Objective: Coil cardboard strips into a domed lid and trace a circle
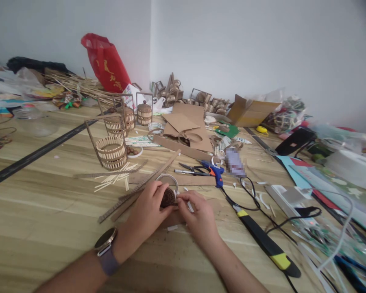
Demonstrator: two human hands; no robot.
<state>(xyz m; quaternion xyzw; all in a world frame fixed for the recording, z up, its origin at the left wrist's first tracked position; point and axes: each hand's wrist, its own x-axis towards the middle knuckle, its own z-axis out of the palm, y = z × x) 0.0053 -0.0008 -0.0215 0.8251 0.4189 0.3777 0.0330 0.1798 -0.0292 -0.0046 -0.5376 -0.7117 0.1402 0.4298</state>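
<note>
My left hand [149, 203], with a watch on its wrist, is closed around a small round dark brown coiled piece [167, 197]. At that piece's right edge my right hand [198, 213] pinches finger and thumb together. Something small and pale shows at the fingertips, too small to name. Just behind my left hand a white ring [171, 179] lies on the table. Long brown corrugated strips [125, 203] lie to the left of it. Beyond the hands are a blue glue gun [216, 173] and black-handled scissors [198, 167].
Several small bamboo baskets with tall handles, one an open basket [111, 152], stand at the back left. Pale sticks [116, 176] lie scattered before them. Cardboard sheets [189, 122] fill the middle back. A black-and-yellow tool handle [262, 236] and cables lie to the right.
</note>
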